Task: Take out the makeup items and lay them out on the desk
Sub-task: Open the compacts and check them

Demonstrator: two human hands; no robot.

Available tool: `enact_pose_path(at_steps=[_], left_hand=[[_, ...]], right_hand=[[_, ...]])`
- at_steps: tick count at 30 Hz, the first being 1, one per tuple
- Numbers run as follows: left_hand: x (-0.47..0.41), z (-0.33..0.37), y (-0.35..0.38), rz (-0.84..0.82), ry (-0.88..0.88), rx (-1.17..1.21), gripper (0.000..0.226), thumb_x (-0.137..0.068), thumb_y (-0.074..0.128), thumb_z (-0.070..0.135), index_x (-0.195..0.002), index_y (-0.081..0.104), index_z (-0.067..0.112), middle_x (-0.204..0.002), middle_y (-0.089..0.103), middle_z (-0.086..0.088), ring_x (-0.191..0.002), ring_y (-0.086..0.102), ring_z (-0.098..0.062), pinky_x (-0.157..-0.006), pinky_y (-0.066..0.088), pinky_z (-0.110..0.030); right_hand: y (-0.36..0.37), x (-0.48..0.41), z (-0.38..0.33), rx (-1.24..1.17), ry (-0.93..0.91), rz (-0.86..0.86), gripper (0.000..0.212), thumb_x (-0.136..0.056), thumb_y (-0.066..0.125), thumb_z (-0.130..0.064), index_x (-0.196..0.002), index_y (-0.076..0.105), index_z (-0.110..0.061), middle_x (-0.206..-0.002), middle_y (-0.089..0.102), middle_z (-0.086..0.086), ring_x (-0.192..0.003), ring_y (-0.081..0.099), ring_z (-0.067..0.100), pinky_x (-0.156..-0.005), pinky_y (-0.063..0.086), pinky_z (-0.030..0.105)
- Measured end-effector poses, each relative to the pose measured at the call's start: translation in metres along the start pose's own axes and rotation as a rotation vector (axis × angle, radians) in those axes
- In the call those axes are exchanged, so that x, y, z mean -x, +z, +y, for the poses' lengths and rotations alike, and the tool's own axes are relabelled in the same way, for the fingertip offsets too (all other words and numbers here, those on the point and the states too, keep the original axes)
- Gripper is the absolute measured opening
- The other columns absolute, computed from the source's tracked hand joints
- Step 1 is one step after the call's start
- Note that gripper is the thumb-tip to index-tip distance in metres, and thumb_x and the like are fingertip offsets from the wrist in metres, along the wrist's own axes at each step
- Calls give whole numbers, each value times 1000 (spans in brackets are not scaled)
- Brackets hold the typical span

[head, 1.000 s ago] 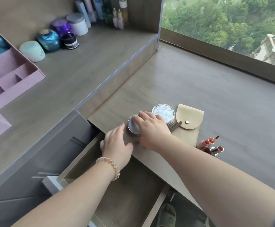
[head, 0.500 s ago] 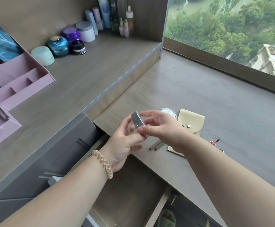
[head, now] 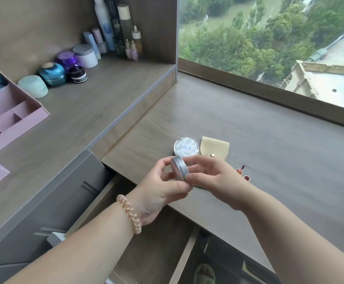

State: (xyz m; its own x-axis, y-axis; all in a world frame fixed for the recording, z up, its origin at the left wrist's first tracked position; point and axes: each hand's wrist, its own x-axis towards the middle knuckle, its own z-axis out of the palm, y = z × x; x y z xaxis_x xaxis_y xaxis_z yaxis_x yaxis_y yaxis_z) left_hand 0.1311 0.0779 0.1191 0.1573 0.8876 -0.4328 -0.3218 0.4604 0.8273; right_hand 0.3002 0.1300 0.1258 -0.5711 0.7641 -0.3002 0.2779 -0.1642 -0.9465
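A round silver compact (head: 180, 168) is held on edge above the desk's front edge, between my left hand (head: 162, 188) and my right hand (head: 212, 178). Both hands pinch it by the rim. Just behind it on the desk (head: 269, 152) lies a round pearly-lidded compact (head: 186, 149). A beige snap pouch (head: 215, 149) lies to its right, partly hidden by my right hand. Two small red lip tubes (head: 242, 174) peek out beyond my right hand.
The drawer (head: 152, 238) below the desk stands open under my wrists. On the raised shelf to the left sit a pink organiser (head: 13, 121), several jars (head: 64, 68) and bottles (head: 117, 35). A window runs along the desk's far side.
The silver compact was lifted off the desk by my right hand, and my left hand came up to hold it too. The view has tilted upward a little.
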Motion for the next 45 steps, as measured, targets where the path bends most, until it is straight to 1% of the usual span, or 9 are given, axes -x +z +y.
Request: enact_pose_path(at_steps=[7,13,21,25,30,34,38,41,45], left_hand=[[7,7,7,-117,-75,127,49,-77,63,21,-123,52,8,-125,58,-26,-96,62,-31,-79,55,-36],[12,6,13,-163,-86,105,56,-67,72,20,-118,51,8,-98,64,-15,-76,66,-28,-74,56,-37],[13,2,19,-128,-91,95,42,-72,66,17,-110,50,11,-87,70,-8,-71,66,-22,-75,56,-37],[12,-2,22,-99,-69,164,35,-71,65,13,-104,51,10,-74,67,-5,-62,66,-18,-60,55,-29],[10,-12,24,-101,-57,241,54,-68,71,13,-118,52,7,-84,67,-8,-76,67,-23,-71,57,-33],[6,-11,25,-168,-42,348,56,-68,67,16,-122,57,5,-106,65,-16,-92,66,-28,-84,56,-36],[6,-10,24,-246,-81,467,58,-56,77,12,-111,65,-2,-114,62,-28,-106,58,-51,-78,58,-37],[6,-11,25,-283,-104,490,69,-51,79,10,-115,61,-7,-117,58,-33,-108,56,-54,-75,59,-38],[1,-14,26,-304,-114,512,78,-51,75,3,-126,54,-2,-122,55,-34,-110,54,-55,-79,58,-42]], right_hand=[[8,23,-9,287,-103,43,35,-86,60,-27,-120,55,-32,-97,69,-4,-84,69,16,-78,57,42],[6,32,-23,556,-159,55,35,-90,48,-36,-124,46,-27,-72,64,-18,-70,59,-5,-59,39,10],[14,36,-26,879,-237,87,23,-89,44,-27,-110,42,-20,-64,48,-11,-55,44,4,-46,26,18],[19,34,-21,947,-297,137,14,-86,42,-23,-98,41,-15,-72,58,4,-62,54,23,-52,40,35],[17,32,-10,936,-328,242,16,-85,34,-34,-92,38,-20,-66,55,3,-58,51,26,-53,43,39],[9,33,-5,821,-315,402,36,-82,27,-42,-93,52,-18,-64,57,0,-61,50,22,-54,42,38],[-4,27,8,302,-276,624,45,-91,37,-45,-69,47,-8,-55,47,7,-55,45,22,-54,39,43],[-11,23,12,-105,-227,595,46,-95,45,-45,-80,63,-5,-65,60,15,-60,57,29,-54,48,40],[-16,23,14,-215,-238,530,38,-94,46,-41,-86,69,-12,-70,62,10,-62,56,19,-54,45,26]])
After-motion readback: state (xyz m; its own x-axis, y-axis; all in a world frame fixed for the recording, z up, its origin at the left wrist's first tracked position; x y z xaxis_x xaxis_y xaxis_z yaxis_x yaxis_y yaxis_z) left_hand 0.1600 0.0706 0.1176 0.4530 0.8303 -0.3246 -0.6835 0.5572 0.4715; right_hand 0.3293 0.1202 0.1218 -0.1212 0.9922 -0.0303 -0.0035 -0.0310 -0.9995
